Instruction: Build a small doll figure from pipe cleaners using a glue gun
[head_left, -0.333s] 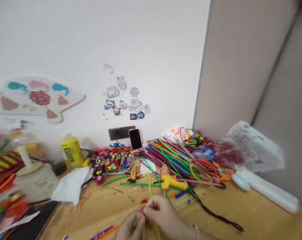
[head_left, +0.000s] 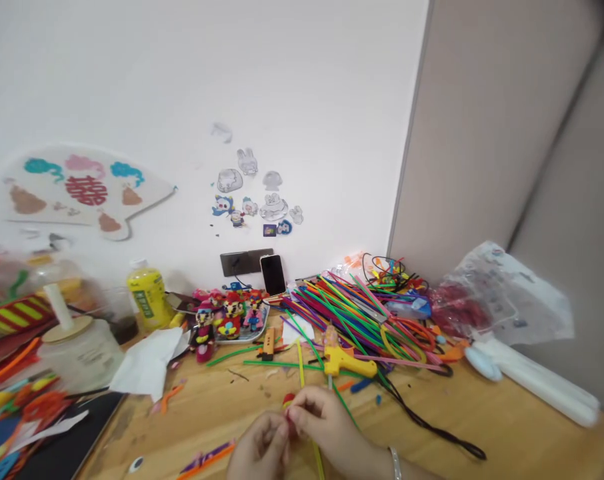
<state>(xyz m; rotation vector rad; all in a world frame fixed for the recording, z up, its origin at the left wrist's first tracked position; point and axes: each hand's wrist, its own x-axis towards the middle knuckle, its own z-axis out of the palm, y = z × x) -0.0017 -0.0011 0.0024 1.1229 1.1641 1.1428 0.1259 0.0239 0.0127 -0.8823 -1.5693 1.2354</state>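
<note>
My left hand [head_left: 258, 445] and my right hand [head_left: 322, 420] meet low in the view, fingertips pinched together on a small red pipe-cleaner piece [head_left: 288, 400]. A yellow pipe cleaner [head_left: 316, 457] runs down past my right hand, and a second yellow length [head_left: 301, 372] stands above the fingers; I cannot tell if they are one piece. My fingers hide most of the red piece. A silver bangle [head_left: 395, 463] circles my right wrist. A yellow glue gun [head_left: 347, 363] lies just beyond my hands.
A heap of multicoloured pipe cleaners [head_left: 357, 313] lies at the back of the wooden table [head_left: 507, 407], beside a phone [head_left: 273, 275] and small figures on a tray [head_left: 229, 320]. A yellow bottle [head_left: 147, 299], white tissue [head_left: 147, 363], a plastic bag [head_left: 507, 297] and craft materials surround them.
The view has shifted slightly, with the table items sitting a little higher and to the right. My hands stay together on the red piece, and the picture is sharper.
</note>
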